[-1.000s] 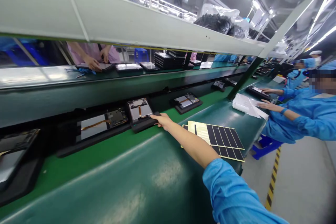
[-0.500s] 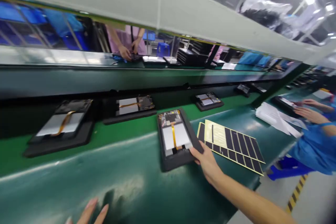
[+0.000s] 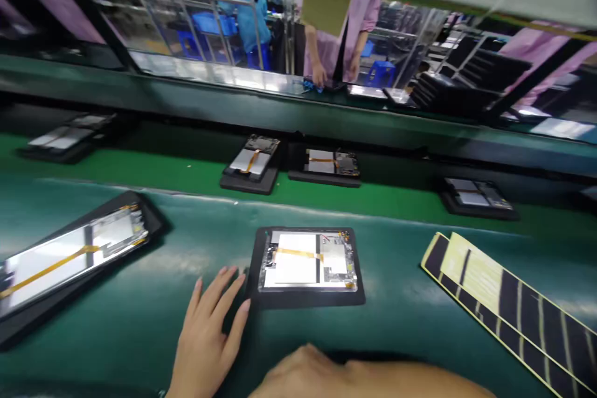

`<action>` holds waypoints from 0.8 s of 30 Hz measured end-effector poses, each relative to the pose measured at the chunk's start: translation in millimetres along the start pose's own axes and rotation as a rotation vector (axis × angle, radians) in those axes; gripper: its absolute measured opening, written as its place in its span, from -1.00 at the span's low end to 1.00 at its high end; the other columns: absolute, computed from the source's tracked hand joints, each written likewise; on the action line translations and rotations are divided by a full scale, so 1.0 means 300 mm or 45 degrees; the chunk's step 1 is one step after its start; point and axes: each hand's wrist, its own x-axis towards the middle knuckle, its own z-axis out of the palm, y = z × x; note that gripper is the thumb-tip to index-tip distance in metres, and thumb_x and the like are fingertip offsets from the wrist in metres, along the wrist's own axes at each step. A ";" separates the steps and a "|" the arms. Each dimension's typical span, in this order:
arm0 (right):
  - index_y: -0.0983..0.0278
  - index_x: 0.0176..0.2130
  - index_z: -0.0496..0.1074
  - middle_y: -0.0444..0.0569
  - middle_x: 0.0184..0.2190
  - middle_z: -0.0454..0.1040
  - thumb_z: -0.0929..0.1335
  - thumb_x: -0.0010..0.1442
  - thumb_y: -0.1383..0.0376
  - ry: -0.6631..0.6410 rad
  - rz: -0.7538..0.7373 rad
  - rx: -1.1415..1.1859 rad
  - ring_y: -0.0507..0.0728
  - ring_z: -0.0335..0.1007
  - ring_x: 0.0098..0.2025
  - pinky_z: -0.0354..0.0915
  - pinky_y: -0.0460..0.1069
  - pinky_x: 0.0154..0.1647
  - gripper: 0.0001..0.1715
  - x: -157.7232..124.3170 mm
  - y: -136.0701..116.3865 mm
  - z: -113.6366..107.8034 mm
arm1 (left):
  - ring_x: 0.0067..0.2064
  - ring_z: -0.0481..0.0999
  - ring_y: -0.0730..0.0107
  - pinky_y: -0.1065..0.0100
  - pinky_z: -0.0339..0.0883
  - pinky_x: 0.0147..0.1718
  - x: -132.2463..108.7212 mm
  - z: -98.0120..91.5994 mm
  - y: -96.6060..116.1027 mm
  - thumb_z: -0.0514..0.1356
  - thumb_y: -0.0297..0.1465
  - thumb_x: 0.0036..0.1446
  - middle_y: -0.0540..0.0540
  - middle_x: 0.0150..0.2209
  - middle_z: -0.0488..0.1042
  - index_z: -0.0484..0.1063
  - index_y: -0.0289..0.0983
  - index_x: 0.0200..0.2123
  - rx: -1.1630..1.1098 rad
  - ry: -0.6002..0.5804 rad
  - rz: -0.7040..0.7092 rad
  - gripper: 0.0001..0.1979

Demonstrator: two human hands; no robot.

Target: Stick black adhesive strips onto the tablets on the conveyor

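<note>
An opened tablet with white battery, orange ribbon cable and circuit board lies flat in a black tray at the middle of the green bench. Just left of this tray, my left hand rests with its fingers spread, holding nothing. My right hand is at the bottom edge, below the tray; it is blurred and its fingers are hidden, so what it holds cannot be told. Another opened tablet sits on a black tray at the far left.
Sheets of black adhesive strips lie on the right. Several tablets in black trays, one of them near the middle, sit on the bright green strip behind. Across the low wall a person in pink works with both hands.
The view has swung left, bringing in the far-left tablet. My right hand has left the tray's edge and come down to the bottom; the tray now lies flat and sideways. More of my left hand shows.
</note>
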 end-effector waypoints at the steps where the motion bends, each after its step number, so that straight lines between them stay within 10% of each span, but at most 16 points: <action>1: -0.09 0.00 0.57 -0.27 -0.18 0.66 0.37 0.26 -0.04 0.025 -0.045 -0.051 0.10 0.61 -0.15 0.45 -0.05 -0.09 -0.64 0.014 -0.021 -0.046 | 0.28 0.42 0.05 -0.12 0.03 0.40 -0.002 -0.002 -0.001 0.11 -0.40 0.34 -0.19 0.24 0.44 0.30 -0.14 0.27 0.022 -0.004 -0.017 -0.56; 5: 0.20 0.06 0.53 0.00 -0.08 0.63 0.26 0.42 0.21 0.463 -0.198 -0.582 0.15 0.54 -0.05 0.41 0.05 0.03 -0.66 0.048 -0.052 -0.262 | 0.27 0.43 -0.02 -0.20 0.10 0.36 0.029 0.017 0.020 0.12 -0.40 0.34 -0.23 0.21 0.45 0.40 -0.19 0.12 0.089 -0.014 -0.095 -0.69; 9: 0.28 0.17 0.44 0.15 0.07 0.55 0.29 0.42 0.26 0.524 -0.188 -1.187 0.25 0.44 0.05 0.34 0.15 0.04 -0.62 0.109 -0.007 -0.388 | 0.34 0.33 -0.08 -0.28 0.15 0.31 0.115 0.064 0.063 0.12 -0.40 0.33 -0.27 0.25 0.41 0.46 -0.20 -0.05 0.082 -0.035 -0.202 -0.82; 24: 0.28 0.19 0.41 0.09 0.09 0.50 0.34 0.39 0.05 0.283 -0.247 -1.630 0.25 0.36 0.01 0.19 0.18 0.02 -0.49 0.144 0.041 -0.385 | 0.24 0.44 -0.17 -0.30 0.16 0.30 0.277 0.100 0.118 0.15 -0.48 0.22 -0.35 0.14 0.50 0.45 -0.28 -0.42 0.175 -0.129 -0.228 -0.85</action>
